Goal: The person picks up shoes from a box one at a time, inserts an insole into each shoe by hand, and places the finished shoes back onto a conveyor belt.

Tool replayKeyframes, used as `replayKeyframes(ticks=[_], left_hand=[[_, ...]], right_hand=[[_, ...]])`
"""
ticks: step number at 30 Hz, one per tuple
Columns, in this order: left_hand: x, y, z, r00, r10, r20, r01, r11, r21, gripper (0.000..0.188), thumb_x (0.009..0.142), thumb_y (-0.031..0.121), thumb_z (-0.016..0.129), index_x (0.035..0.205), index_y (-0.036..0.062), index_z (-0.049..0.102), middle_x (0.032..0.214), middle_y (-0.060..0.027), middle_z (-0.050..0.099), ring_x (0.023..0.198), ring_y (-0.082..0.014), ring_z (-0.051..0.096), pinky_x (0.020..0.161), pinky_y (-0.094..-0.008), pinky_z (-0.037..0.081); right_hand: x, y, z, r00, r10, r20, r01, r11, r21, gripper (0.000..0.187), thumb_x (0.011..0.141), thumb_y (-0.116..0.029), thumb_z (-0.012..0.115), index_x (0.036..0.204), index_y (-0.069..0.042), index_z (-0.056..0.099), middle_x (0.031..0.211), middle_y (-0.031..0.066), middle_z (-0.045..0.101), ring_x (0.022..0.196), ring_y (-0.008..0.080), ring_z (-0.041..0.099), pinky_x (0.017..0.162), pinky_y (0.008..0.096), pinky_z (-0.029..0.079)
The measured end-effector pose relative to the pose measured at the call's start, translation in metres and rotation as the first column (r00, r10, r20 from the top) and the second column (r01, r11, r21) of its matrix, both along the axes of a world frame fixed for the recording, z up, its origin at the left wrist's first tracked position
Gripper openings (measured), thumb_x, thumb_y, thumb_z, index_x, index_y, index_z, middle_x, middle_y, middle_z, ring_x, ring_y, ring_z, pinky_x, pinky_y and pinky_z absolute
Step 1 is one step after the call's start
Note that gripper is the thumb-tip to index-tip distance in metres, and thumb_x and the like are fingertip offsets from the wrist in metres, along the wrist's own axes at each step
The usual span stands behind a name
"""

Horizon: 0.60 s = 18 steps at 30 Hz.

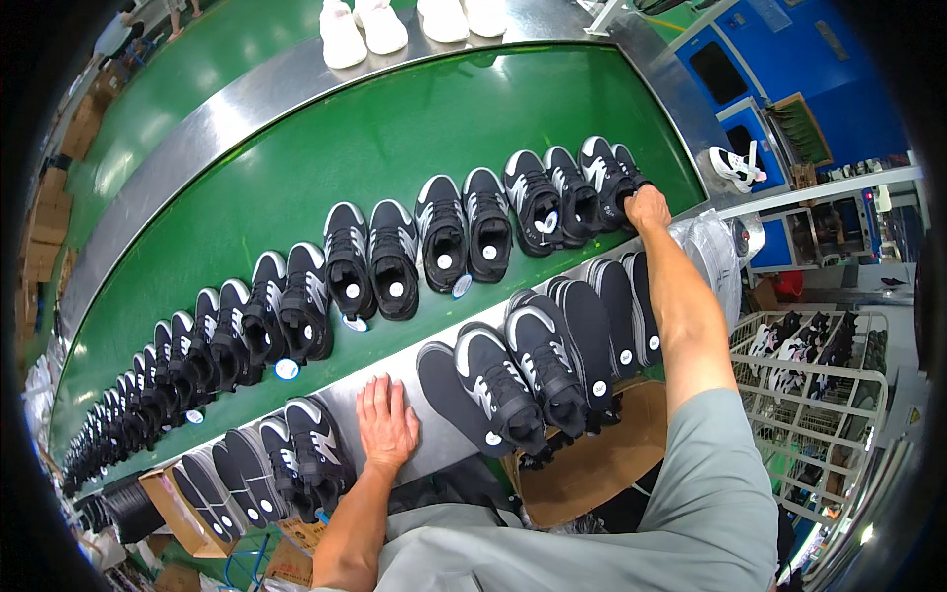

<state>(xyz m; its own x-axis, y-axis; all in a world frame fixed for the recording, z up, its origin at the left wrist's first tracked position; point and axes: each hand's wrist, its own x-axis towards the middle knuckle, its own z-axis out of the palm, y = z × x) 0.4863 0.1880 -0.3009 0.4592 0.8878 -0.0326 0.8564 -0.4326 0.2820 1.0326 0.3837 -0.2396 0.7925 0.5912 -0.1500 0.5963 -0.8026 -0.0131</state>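
Observation:
My right hand (pixel 647 207) is reached out to the far right end of a long shoe row, its fingers closed round the heel of a black-and-grey sneaker (pixel 628 168); the fingertips are partly hidden. Flat on the bare metal edge (pixel 347 387) rests my left hand (pixel 387 424), fingers stretched and holding nothing. Between my arms, a pair of the same sneakers (pixel 498 380) sits at the metal edge, with black insoles (pixel 582 331) beside it. Left of my left hand stand another sneaker pair (pixel 314 444) and more insoles (pixel 247 469).
The sneakers (pixel 393 252) run in pairs along a green conveyor belt (pixel 296 168) bordered by metal. White shoes (pixel 380 27) stand on its far rim. An open cardboard box (pixel 592 474) is below the near edge. A wire rack (pixel 814 395) with shoes stands at right, near blue machines (pixel 838 59).

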Motion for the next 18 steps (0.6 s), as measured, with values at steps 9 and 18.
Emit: replayKeyframes(ticks=[9, 18], left_hand=[[0.004, -0.001, -0.001, 1.000, -0.007, 0.008, 0.007, 1.000, -0.003, 0.058, 0.085, 0.023, 0.060, 0.137, 0.0015, 0.050, 0.148, -0.0214, 0.041, 0.142, -0.0416, 0.032, 0.119, -0.0567, 0.023], [0.005, 0.001, 0.001, 0.998, -0.024, 0.061, 0.023, 1.000, 0.005, 0.054, 0.089, 0.020, 0.056, 0.137, -0.0027, 0.047, 0.148, -0.0255, 0.039, 0.142, -0.0426, 0.032, 0.120, -0.0543, 0.022]], right_hand=[[-0.054, -0.082, 0.057, 0.908, 0.391, -0.147, -0.195, 0.709, 0.677, 0.029, 0.088, -0.019, 0.068, 0.109, 0.001, 0.071, 0.099, 0.0236, 0.073, 0.090, 0.0350, 0.072, 0.080, 0.0434, 0.056], [-0.227, -0.296, 0.123, 0.784, 0.155, -0.602, 0.416, 0.589, 0.693, 0.017, 0.093, -0.012, 0.070, 0.104, 0.001, 0.071, 0.084, 0.0017, 0.069, 0.073, 0.0080, 0.062, 0.067, 0.0238, 0.050]])
